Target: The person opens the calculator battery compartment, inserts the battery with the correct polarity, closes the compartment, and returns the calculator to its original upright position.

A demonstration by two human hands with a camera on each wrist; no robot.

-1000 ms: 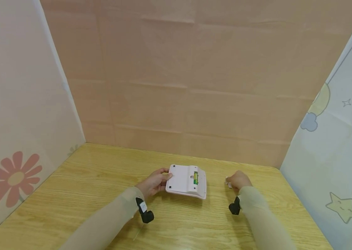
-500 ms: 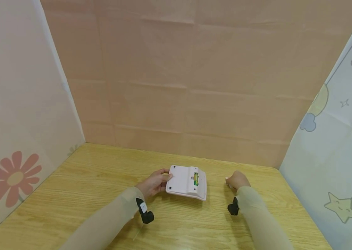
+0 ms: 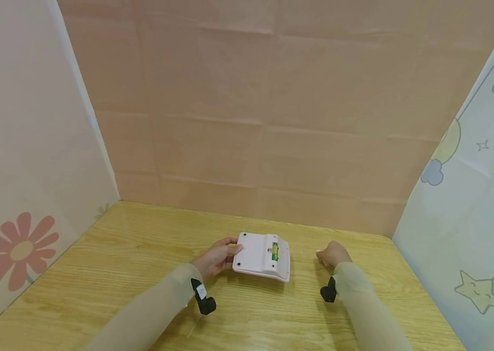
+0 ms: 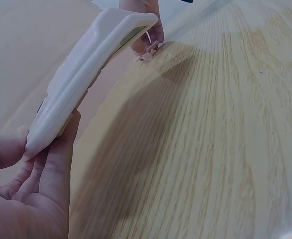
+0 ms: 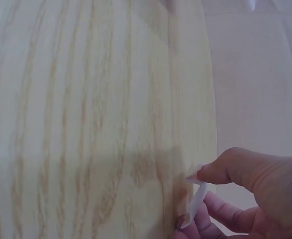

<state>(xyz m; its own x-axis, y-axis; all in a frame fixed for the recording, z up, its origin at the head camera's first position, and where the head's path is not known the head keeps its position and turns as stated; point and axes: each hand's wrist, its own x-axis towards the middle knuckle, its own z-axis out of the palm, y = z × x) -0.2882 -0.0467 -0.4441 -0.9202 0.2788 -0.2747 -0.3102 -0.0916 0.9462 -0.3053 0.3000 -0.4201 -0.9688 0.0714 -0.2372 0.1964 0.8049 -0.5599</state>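
A pale pink calculator (image 3: 253, 252) is tilted face down above the table in the head view. Its battery compartment is uncovered, and a green battery (image 3: 275, 251) sits inside. My left hand (image 3: 218, 256) grips the calculator's left edge, thumb on the back and fingers underneath. In the left wrist view its display shows at the far end, while most of the keys are hidden. To the right, my right hand (image 3: 335, 253) pinches a small pale battery cover (image 5: 196, 203) between thumb and fingers, close over the wooden surface.
The wooden table (image 3: 142, 273) ends at a plain brown backdrop (image 3: 247, 122). Patterned panels stand at both sides, a flower (image 3: 22, 251) on the left one and a star (image 3: 484, 292) on the right one. Black wrist cameras (image 3: 205, 300) sit on both forearms.
The battery cover has turned in my right hand, so less of it shows in the head view. The left hand and the calculator have stayed almost still.
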